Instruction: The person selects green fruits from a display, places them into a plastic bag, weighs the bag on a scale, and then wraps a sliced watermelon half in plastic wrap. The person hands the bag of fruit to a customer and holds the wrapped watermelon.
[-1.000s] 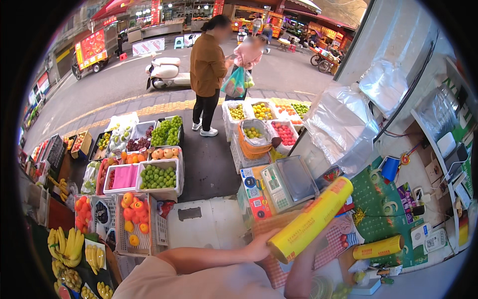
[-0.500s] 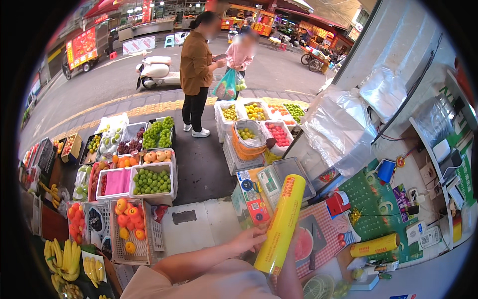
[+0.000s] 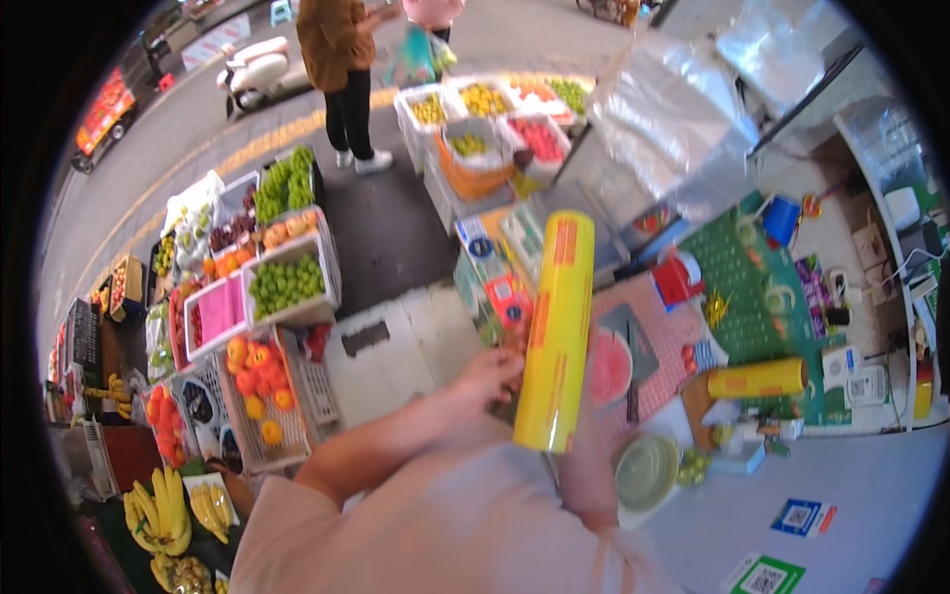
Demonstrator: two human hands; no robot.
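A thick yellow roll of cling film (image 3: 556, 337) with red print stands nearly upright in front of me, held up off the counter. My right hand is hidden behind it; only the right forearm (image 3: 586, 475) shows, running up to the roll, which rests in that hand. At the roll's left side is my left hand (image 3: 490, 378), its fingers curled and blurred near the edge. Whether they pinch a film end cannot be made out. Just beyond the right forearm, a cut watermelon half (image 3: 609, 366) lies by a dark board (image 3: 625, 325) and a knife (image 3: 633, 401).
Another yellow roll (image 3: 757, 378) lies at the right. A green basin (image 3: 646, 471) stands close by the right forearm. Crates of peaches (image 3: 259, 371) and green fruit (image 3: 287, 287), plus bananas (image 3: 158, 510), fill the left. A person in brown (image 3: 341, 59) stands beyond the stall.
My view has tipped downward, so the street sits higher. The roll stands more upright, and my left hand has moved up along its left side, fingers more curled.
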